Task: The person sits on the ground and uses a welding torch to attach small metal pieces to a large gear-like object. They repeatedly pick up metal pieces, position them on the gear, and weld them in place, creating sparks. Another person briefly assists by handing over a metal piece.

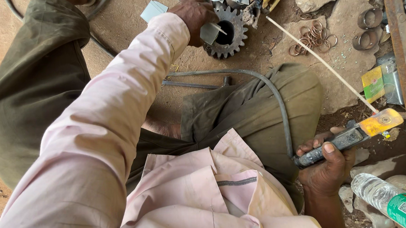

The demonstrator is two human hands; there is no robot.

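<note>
While we crouch over the dirt ground [129, 19], our left hand [195, 15] reaches to the far edge of the ground, its fingers closed on a small grey metal piece [210, 32] held against the toothed gear [228, 31] that lies flat there. Our right hand [324, 165] is wrapped tight around the black handle of the welding holder [352, 137], near our right knee. A thin rod [320, 60] runs from the holder's yellow head up toward the gear. Loose rings [313, 38] lie on a flat stone [337, 61] beside the rod, and a plastic bottle [395, 203] lies by the right hand.
</note>
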